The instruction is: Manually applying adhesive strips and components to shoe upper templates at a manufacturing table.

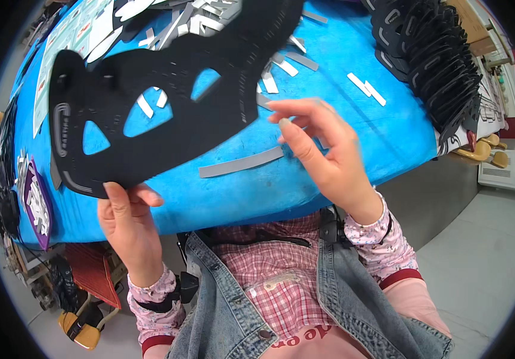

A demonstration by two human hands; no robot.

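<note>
A large, flat black panel (180,134) with curved edges and three cut-out holes is held up above the blue-covered table. My left hand (129,224) grips its lower left edge, thumb on the upper face and fingers beneath. Just off the panel's right edge is my right hand (329,155), its thumb and fingers apart and nothing visible between them. On the table, below the panel and left of my right hand, lies a long grey strip (241,163). White and grey strips show through the panel's holes.
A heap of white and grey strips (194,21) lies at the far side. Similar black panels are stacked (437,72) at the right. Two white strips (367,88) lie between. A purple tray (47,227) with white pieces sits at the left edge, near a chair (93,281).
</note>
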